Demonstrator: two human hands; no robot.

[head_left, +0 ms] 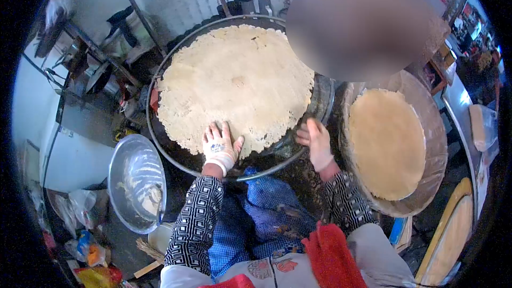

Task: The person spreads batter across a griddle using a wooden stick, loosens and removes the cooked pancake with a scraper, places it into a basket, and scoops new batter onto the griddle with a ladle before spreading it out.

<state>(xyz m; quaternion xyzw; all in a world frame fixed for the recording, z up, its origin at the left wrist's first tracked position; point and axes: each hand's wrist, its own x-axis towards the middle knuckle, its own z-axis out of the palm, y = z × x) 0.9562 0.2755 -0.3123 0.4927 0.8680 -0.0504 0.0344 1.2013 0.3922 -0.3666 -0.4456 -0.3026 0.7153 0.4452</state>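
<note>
Flatbread (234,82), upper centre: likely floppy, easily torn; best held broadly along edge. Left hand (218,147) spread flat on lower margin; right hand (317,143) part-curled, grip unclear.

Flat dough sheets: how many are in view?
2: one sheet on the round pan, under the left hand; another sheet in the lined basin at right. Any stacked underneath would be hidden.

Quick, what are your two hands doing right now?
Left hand: open, fingers spread on the big flatbread.
Right hand: fingers partly curled; can't tell whether it holds anything.
</note>
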